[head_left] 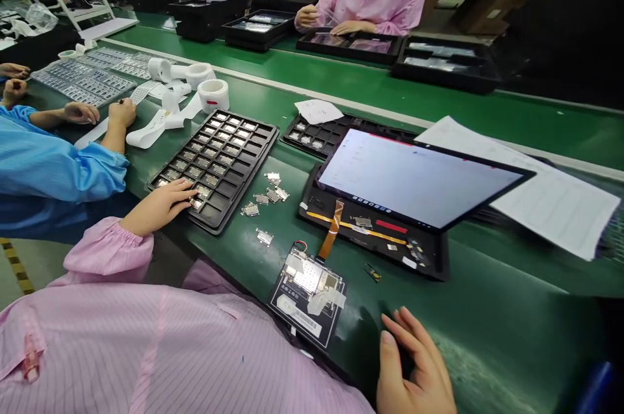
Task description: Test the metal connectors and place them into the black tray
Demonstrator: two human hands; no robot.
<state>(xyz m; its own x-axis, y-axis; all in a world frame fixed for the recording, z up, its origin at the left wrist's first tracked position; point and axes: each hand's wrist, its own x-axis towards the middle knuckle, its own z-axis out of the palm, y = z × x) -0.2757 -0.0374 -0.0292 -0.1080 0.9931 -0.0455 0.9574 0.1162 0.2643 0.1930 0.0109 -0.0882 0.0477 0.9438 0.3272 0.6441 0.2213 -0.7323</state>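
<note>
My left hand (163, 205) rests over the near left part of a black compartment tray (225, 207), fingers stretched out and fingertips touching the small metal-shielded circuit boards in it. Whether a board is between the fingertips is hidden. At the lower right, my right hand (414, 368) hovers by the bench edge, loosely curled, thumb and fingers apart, with nothing visible in it. Between the hands lies a black battery-like module (309, 297) with a circuit board and tape on it. An orange flex cable (332, 229) joins it to a black base under a lit tablet screen (414, 173).
Several loose circuit boards (264, 237) lie right of the tray. White tape rolls (213, 94) stand behind it. Paper sheets (546, 199) lie right of the screen. A co-worker's blue sleeve (58, 170) is close on the left; a person in pink works across the green bench (526, 329).
</note>
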